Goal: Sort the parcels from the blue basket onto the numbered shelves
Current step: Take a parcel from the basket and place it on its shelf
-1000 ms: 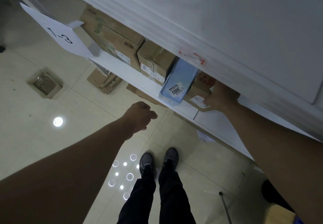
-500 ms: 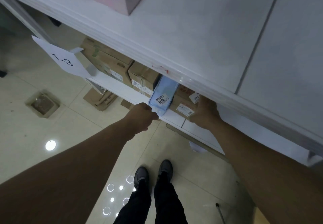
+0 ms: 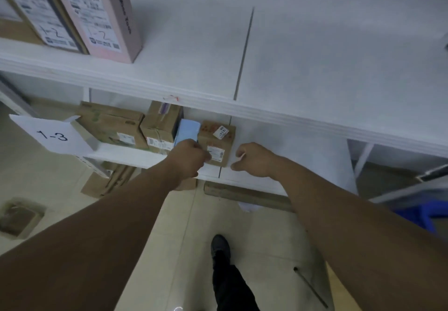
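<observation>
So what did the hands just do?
The left hand reached up to the flat light-blue parcel, which went from sticking out tilted to standing tucked in. The right hand let go of the small brown cardboard box. The bigger cardboard boxes and the white 1-3 paper sign stayed put.

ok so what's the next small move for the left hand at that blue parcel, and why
Probably ease the left hand off the blue parcel and back from the shelf. The parcel stands slotted between the taped box and the small brown box, and the right hand hovers apart, holding nothing. The left hand hides its front end, so a last nudge may come first.
</observation>
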